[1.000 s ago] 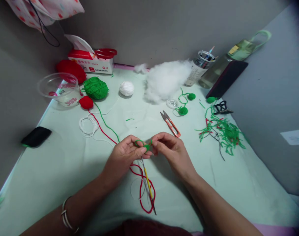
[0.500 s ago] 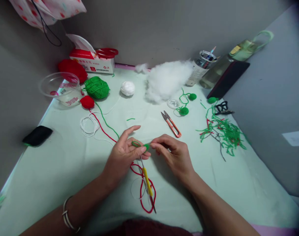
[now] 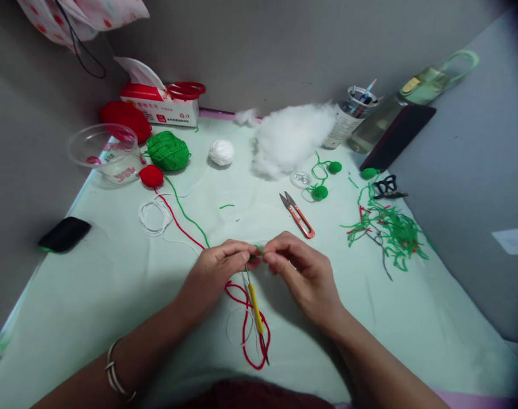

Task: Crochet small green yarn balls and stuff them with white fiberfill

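In the head view my left hand [image 3: 218, 267] is closed around a small green crochet piece, mostly hidden by the fingers. A yellow-handled crochet hook [image 3: 255, 309] hangs down from under its thumb, tip hidden by the hand. Close by on the right, my right hand [image 3: 304, 270] pinches a bit of green yarn [image 3: 260, 250] that runs from the left fingertips. Beneath the hook, a loop of red yarn [image 3: 244, 341] and a thin white thread lie on the cloth. Beyond the hands are orange thread snips [image 3: 299, 216] with parted blades.
Yarn balls in green [image 3: 168, 151], white [image 3: 221, 153] and red [image 3: 151, 176] sit left, near a plastic tub [image 3: 122, 165] and tissue box [image 3: 178, 112]. White stuffing [image 3: 288, 139] lies at the back. Yarn scraps [image 3: 393, 230], a bottle [image 3: 374, 125] and a phone-like slab [image 3: 399, 136] are right.
My left fingers, spread before with the index raised, have folded down over the green piece. The right hand stays pinched nearby. The hook has shifted up slightly with the left hand.
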`<state>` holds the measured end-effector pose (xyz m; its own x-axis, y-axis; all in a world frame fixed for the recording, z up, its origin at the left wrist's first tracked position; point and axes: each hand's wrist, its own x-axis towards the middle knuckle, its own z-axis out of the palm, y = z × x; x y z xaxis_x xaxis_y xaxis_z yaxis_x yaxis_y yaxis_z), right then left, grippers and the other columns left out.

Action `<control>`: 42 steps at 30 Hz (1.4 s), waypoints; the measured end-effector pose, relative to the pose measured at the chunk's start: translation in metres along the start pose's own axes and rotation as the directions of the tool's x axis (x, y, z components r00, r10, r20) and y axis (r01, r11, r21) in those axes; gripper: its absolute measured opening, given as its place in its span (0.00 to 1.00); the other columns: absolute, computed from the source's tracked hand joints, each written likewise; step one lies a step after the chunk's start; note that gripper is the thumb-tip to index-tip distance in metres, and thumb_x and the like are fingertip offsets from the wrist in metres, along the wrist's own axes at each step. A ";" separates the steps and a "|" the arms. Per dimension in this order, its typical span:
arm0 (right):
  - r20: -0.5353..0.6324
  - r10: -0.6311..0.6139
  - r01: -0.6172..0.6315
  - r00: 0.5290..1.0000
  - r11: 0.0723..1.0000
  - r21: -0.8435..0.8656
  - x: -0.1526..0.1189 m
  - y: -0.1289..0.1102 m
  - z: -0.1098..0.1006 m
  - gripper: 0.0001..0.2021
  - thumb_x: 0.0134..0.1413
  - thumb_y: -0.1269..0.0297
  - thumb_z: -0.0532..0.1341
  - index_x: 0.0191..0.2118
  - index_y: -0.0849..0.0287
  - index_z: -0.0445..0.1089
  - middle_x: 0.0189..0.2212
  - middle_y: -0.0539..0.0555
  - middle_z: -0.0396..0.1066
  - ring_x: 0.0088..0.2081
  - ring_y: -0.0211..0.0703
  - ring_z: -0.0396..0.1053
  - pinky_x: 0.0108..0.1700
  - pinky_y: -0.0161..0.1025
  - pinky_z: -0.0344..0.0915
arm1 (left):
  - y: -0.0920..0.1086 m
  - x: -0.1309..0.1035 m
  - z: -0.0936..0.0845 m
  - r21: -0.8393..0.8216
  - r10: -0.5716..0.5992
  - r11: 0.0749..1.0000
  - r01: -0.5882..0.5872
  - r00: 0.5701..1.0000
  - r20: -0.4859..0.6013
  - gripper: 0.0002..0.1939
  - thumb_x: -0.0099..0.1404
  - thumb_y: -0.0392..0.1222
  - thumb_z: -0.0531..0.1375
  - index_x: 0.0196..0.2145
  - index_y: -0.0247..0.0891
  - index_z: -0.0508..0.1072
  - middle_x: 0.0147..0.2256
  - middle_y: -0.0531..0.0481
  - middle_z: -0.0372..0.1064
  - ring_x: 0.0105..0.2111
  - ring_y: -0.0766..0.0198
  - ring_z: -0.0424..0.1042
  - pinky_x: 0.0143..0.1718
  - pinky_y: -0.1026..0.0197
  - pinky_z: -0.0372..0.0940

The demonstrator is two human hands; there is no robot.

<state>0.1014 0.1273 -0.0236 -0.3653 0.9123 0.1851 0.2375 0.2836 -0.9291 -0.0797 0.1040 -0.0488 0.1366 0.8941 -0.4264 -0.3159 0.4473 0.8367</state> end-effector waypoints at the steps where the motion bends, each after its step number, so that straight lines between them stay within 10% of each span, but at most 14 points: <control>1: 0.055 -0.126 0.130 0.991 0.987 -0.093 -0.002 0.000 0.002 0.05 0.68 0.71 0.61 0.39 0.58 0.74 0.32 0.52 0.75 0.33 0.38 0.72 0.37 0.36 0.70 | 0.000 0.000 -0.001 -0.012 -0.010 1.000 0.010 1.000 0.000 0.09 0.62 0.46 0.70 0.37 0.39 0.84 0.39 0.49 0.82 0.40 0.60 0.80 0.49 0.58 0.72; 4: 0.235 -0.323 0.381 0.917 0.883 -0.275 -0.006 0.002 0.004 0.09 0.69 0.75 0.57 0.46 0.59 0.73 0.35 0.56 0.77 0.36 0.40 0.74 0.38 0.36 0.72 | 0.001 0.000 -0.003 -0.050 -0.013 0.999 0.012 1.000 -0.023 0.11 0.57 0.46 0.74 0.35 0.38 0.83 0.35 0.51 0.82 0.37 0.64 0.78 0.44 0.62 0.71; 8: 0.224 -0.354 0.415 0.908 0.837 -0.358 -0.005 0.007 0.002 0.09 0.69 0.77 0.57 0.48 0.61 0.73 0.36 0.57 0.78 0.36 0.40 0.75 0.36 0.35 0.73 | 0.003 0.000 0.000 -0.043 -0.001 0.999 -0.001 0.999 -0.048 0.08 0.57 0.40 0.73 0.33 0.38 0.78 0.31 0.55 0.79 0.32 0.69 0.77 0.38 0.67 0.69; 30: 0.006 0.023 -0.022 1.000 0.995 -0.098 -0.001 0.012 0.001 0.03 0.62 0.72 0.68 0.36 0.59 0.77 0.31 0.49 0.73 0.31 0.35 0.72 0.34 0.32 0.69 | -0.008 -0.006 0.006 0.189 0.335 0.925 -0.329 0.942 0.001 0.02 0.63 0.35 0.66 0.35 0.40 0.78 0.32 0.54 0.78 0.32 0.66 0.81 0.37 0.67 0.75; 42: 0.060 -0.013 0.017 0.998 0.998 -0.061 0.000 0.007 0.000 0.03 0.65 0.71 0.66 0.39 0.57 0.75 0.35 0.52 0.73 0.34 0.37 0.73 0.37 0.36 0.72 | -0.006 -0.005 0.004 0.086 0.171 0.982 -0.169 0.985 -0.014 0.05 0.65 0.41 0.67 0.35 0.39 0.75 0.31 0.54 0.78 0.32 0.65 0.80 0.39 0.63 0.74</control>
<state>0.1033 0.1297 -0.0298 -0.4217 0.8892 0.1776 0.2862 0.3164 -0.9044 -0.0752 0.0965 -0.0505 0.0674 0.9570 -0.2820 -0.2525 0.2898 0.9232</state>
